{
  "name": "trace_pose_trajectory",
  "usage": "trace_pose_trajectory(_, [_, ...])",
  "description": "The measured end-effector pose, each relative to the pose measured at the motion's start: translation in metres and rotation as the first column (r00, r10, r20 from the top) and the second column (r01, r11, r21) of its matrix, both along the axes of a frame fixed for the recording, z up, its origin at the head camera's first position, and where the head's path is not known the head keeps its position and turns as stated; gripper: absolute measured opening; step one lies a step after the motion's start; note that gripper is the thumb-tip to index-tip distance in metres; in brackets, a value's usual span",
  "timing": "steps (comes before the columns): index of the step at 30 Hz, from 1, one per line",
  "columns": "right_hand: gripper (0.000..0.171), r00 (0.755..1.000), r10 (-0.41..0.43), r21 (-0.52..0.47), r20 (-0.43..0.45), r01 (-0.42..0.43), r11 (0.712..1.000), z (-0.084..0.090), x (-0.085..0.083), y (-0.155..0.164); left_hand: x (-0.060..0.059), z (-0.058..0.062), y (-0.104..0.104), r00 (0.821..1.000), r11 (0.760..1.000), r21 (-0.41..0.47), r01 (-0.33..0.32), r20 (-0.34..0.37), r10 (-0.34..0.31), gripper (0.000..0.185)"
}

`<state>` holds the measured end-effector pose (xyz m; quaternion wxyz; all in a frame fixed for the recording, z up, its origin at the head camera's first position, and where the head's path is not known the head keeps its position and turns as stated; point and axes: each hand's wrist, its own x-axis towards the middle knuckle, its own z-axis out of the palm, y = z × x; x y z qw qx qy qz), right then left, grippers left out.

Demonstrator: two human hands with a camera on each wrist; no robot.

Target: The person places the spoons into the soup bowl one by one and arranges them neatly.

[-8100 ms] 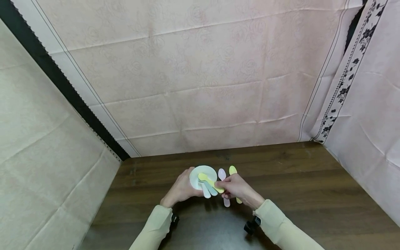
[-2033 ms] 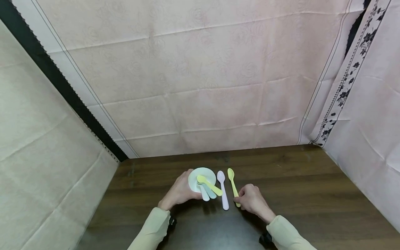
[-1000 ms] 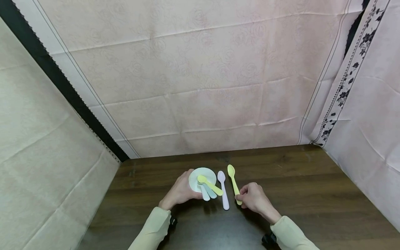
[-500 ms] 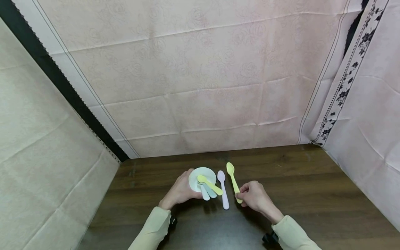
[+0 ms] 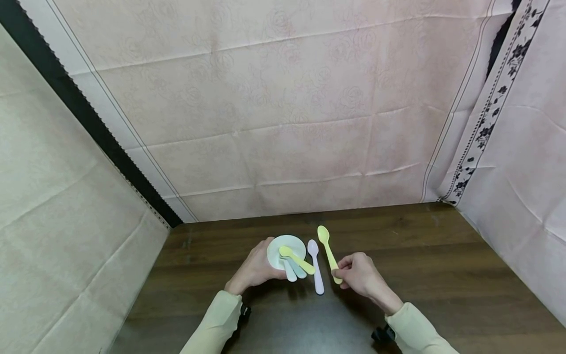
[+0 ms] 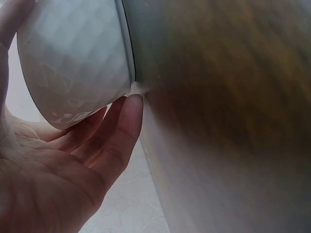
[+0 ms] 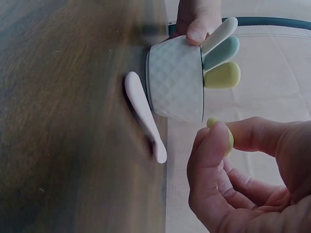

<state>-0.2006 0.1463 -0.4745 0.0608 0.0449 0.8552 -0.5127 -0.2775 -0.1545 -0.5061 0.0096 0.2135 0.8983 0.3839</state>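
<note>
Yellow plastic spoon [image 5: 328,251], pinched at handle end by right hand [image 5: 359,275], lifted off table; small white quilted bowl [image 5: 286,249], at 9 o'clock, gripped by left hand [image 5: 254,269]; probable next: bowl-first lowering among other spoons.

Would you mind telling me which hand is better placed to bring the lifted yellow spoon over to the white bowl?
Probably the right hand: it already pinches the yellow spoon by its handle, raised beside the pink spoon. The left hand holds the white bowl.
</note>
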Motion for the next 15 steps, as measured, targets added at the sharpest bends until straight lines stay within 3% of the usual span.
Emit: trace_pose_trajectory(15, [0.007, 0.999, 0.029, -0.035, -0.032, -0.030, 0.999, 0.0101, -0.0009, -0.0021, -0.0010, -0.0001, 0.0005, 1.000, 1.000, -0.005, -0.006, 0.008, 0.006, 0.092])
